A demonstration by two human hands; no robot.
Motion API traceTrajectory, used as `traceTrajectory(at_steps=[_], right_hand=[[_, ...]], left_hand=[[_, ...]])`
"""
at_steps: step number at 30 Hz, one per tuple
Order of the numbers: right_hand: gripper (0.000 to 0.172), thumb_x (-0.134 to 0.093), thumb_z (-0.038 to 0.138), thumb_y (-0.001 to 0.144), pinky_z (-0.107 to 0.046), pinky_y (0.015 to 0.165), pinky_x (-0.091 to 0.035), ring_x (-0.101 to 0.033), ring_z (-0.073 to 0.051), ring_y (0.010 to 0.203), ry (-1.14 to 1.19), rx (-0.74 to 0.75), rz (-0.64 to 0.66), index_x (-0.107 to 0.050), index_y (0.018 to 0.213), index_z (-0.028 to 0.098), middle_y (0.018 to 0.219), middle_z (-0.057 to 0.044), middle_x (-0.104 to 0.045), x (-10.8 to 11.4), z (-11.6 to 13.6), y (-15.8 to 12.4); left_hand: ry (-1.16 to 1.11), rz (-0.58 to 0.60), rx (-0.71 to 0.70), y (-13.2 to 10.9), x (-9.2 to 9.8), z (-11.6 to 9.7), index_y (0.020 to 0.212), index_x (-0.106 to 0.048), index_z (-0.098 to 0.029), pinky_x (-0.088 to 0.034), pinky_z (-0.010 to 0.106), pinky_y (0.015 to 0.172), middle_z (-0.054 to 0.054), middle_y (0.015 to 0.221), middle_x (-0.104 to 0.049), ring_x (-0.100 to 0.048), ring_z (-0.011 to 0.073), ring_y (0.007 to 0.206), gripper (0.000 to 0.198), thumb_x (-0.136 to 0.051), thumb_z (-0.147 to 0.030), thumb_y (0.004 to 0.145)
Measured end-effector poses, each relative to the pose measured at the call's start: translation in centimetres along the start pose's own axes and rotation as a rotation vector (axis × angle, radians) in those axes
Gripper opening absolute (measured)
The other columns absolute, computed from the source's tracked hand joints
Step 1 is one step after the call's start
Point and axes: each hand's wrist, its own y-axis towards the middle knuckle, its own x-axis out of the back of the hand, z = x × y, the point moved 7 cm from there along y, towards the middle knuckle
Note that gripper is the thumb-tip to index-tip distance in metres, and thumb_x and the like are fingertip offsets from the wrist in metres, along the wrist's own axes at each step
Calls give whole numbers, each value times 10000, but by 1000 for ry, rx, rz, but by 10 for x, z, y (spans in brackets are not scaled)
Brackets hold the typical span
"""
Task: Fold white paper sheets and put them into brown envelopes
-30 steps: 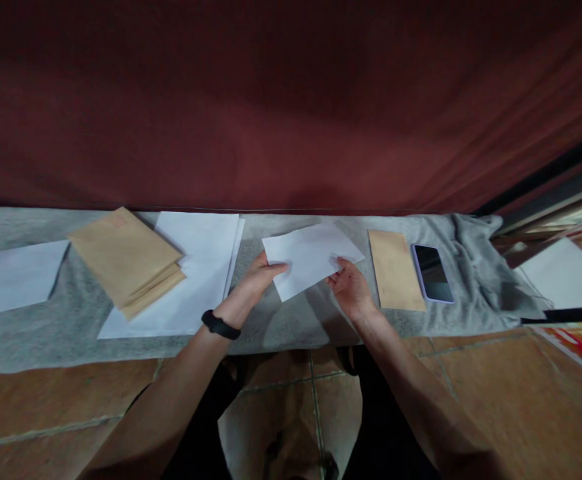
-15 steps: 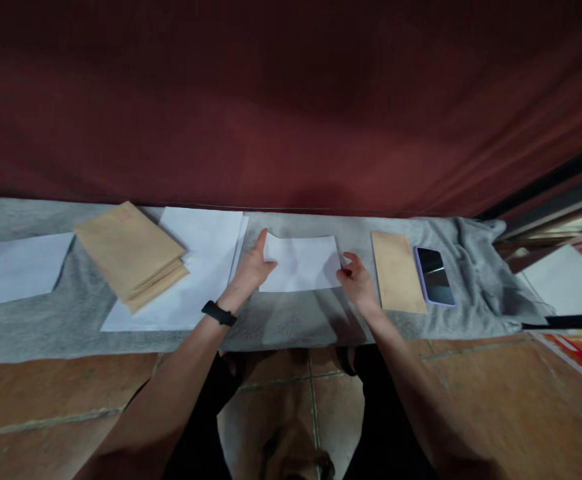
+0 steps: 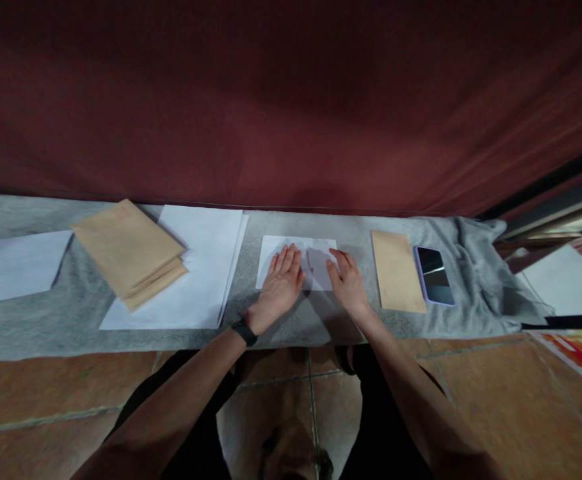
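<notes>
A folded white sheet of paper (image 3: 315, 257) lies on the grey cloth in front of me. My left hand (image 3: 283, 280) rests flat on its left half, fingers stretched out and pointing away from me. At the sheet's right end is my right hand (image 3: 347, 281), its fingers slightly bent and apart, touching or just over the paper. A brown envelope (image 3: 399, 272) lies to the right of that hand. Left of my left hand is a stack of larger white sheets (image 3: 205, 267), partly covered by a pile of brown envelopes (image 3: 128, 253).
The grey cloth (image 3: 251, 337) covers a long narrow surface against a dark red fabric wall (image 3: 291, 133). A phone in a purple case (image 3: 435, 275) lies beside the single envelope. More white paper (image 3: 15, 267) is at the far left. The floor is tiled (image 3: 521, 400).
My left hand has moved right from the sheet's left edge and now lies flat on it. My right hand has shifted slightly left and its fingers have straightened. The sheet lies flatter.
</notes>
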Motion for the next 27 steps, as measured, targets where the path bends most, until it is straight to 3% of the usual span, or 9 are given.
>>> traceTrajectory(at_steps=[4,9,13,20,27], right_hand=[[622,-253,520,1086,-488,1282,-313,-412,-249,1522,82,27,139,-522,1536,186,1597,-113,-515,-36,19,-9],[652,-167,468,1106,-480,1327,-185,-272,-218,1596,-75,149,280,-372,1626,132,1686,-123,-375,-65,35,-26],[661,-211,482,1107,-474,1332,-149,-233,-226,1609,-187,180,294,-308,1649,116,1714,-137,-300,-67,34,-32],[668,-234,487,1107,-491,1326,-139,-218,-253,1613,-287,205,296,-347,1629,85,1714,-164,-284,-65,29,-38],[673,-283,479,1100,-509,1315,-159,-207,-285,1615,-337,216,244,-326,1634,72,1720,-176,-259,-57,21,-41]], left_hand=[[-14,-17,-56,-13,-17,-21,1620,-292,-42,-231,529,1300,223,1697,-303,-204,305,1612,642,-368,-296,1035],[33,9,-83,-23,-25,-22,1657,-200,-66,-214,545,1305,216,1715,-255,-152,299,1621,688,-358,-199,1000],[93,50,-67,-29,-25,-21,1648,-225,-39,-182,523,1319,214,1720,-241,-132,306,1624,672,-356,-208,1012],[89,64,-36,-37,-17,-19,1628,-284,-36,-192,564,1303,209,1712,-268,-143,310,1622,638,-334,-200,1013],[39,15,-12,-40,-13,-15,1620,-312,-54,-169,575,1304,212,1703,-286,-183,314,1615,632,-363,-293,1037]])
